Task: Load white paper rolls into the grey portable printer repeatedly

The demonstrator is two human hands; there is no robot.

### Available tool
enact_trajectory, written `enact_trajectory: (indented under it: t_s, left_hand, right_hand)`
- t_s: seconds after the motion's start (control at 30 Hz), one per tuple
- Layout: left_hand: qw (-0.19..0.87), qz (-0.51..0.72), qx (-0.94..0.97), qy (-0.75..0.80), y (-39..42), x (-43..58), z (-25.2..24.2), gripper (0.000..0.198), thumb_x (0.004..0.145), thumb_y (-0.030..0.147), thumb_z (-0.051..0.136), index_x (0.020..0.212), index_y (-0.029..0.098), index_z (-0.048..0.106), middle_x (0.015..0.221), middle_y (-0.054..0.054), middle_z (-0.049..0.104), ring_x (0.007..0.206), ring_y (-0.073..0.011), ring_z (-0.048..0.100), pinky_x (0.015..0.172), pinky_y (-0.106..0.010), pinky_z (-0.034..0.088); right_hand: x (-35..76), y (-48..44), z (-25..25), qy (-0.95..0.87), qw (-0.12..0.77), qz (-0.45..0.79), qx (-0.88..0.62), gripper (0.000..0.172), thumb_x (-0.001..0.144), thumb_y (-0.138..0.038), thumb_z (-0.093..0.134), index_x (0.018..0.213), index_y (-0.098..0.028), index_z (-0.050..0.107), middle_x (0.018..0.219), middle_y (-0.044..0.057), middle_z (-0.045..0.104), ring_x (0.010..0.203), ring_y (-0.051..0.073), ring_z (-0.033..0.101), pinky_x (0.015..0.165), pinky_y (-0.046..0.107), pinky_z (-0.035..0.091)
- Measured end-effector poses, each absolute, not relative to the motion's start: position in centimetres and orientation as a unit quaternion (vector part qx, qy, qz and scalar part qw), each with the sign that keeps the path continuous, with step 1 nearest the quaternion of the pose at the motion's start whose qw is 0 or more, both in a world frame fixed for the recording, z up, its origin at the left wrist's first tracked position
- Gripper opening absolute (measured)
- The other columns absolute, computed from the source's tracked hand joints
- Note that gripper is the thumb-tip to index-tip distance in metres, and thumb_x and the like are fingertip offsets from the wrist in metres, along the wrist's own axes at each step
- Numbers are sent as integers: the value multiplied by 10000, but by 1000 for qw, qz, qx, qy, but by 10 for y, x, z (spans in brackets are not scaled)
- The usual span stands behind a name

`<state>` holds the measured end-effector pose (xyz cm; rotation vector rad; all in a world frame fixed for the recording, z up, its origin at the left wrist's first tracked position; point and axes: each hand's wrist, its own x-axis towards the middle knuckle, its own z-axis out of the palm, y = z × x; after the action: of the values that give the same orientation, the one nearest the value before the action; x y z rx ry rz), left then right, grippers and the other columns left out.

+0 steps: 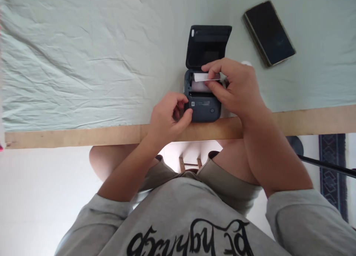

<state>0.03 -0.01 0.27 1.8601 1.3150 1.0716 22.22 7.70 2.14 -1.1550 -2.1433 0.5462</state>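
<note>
White paper roll (198, 87) in, black hinged lid (208, 45) not yet down beyond the right hand (236, 85), which pinches its loose end; left hand (171, 113), thumb and forefinger parted, touches the boxy blue-grey printer (201, 114) beside it.

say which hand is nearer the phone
Right. The right hand pinches paper, below-left of the phone; the left hand is farther, at the left edge of the device.

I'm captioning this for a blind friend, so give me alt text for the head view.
Seen from above, a right hand pinches white paper at a small dark device, its lid raised, while the left hand is at the device's left edge. A phone lies on the pale cloth, farther back to the right.
</note>
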Motion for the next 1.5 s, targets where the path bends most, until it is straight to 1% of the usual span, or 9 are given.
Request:
enact_trajectory:
  t_s: [0.4,0.63,0.73,0.83,0.93,1.0,1.07,1.17,1.5]
  left_hand:
    - [330,406,689,501,2,3,7,59,943,271,649,969,241,606,836,9,631,660,-129,574,641,-273,514]
    - [329,398,682,518,8,6,6,241,948,301,725,878,258,499,700,59,535,577,-114,498,551,-268,417]
    - [309,383,683,541,9,8,5,316,907,288,772,847,256,463,662,77,512,559,-108,480,538,-273,386]
    - [305,370,688,544,9,8,5,320,905,301,759,828,250,452,660,77,508,558,-105,469,542,-279,370]
    - [305,364,695,540,9,7,7,308,893,306,739,818,247,446,655,76,487,555,-105,455,544,-281,356]
    - [303,364,696,540,9,6,8,287,877,306,716,817,246,443,656,75,480,555,-105,447,543,-281,348]
    - [303,362,694,543,8,6,8,262,866,308,690,818,244,440,661,72,482,555,-105,438,540,-280,346]
    - [306,355,696,544,8,7,9,252,863,324,671,822,246,435,661,69,481,557,-108,435,546,-280,360]
    - [302,347,701,545,8,8,9,263,877,354,654,833,252,416,675,64,488,577,-117,450,563,-291,375]
  right_hand:
    - [227,49,27,-852,351,158,-355,119,886,-193,638,872,-308,614,1046,-3,805,979,234,766,864,449,644]
    - [231,35,30,-863,279,208,-367,114,895,-244,676,841,-341,653,1164,2,790,1082,294,734,925,532,620]
    - [232,36,30,-865,320,208,-326,71,909,-274,683,868,-330,667,1173,16,780,1087,277,734,913,507,630]
    - [232,39,30,-839,394,190,-324,29,941,-317,663,965,-302,670,1096,24,765,890,207,730,787,418,634]
    - [229,43,29,-763,446,193,-427,93,979,-314,630,1070,-308,648,998,-11,717,640,123,600,616,329,550]
    - [225,46,30,-715,456,219,-484,186,977,-310,656,1160,-313,622,1129,4,699,728,123,644,587,297,515]
    - [220,50,33,-690,452,238,-513,316,946,-264,691,1240,-311,586,1331,26,650,1021,172,709,585,263,503]
    - [211,56,44,-682,445,239,-529,430,874,-128,663,1253,-302,558,1369,36,629,1347,240,614,540,243,456]
    - [198,68,57,-646,442,327,-529,428,893,-77,534,1220,-344,466,1473,62,550,1365,189,609,506,314,455]
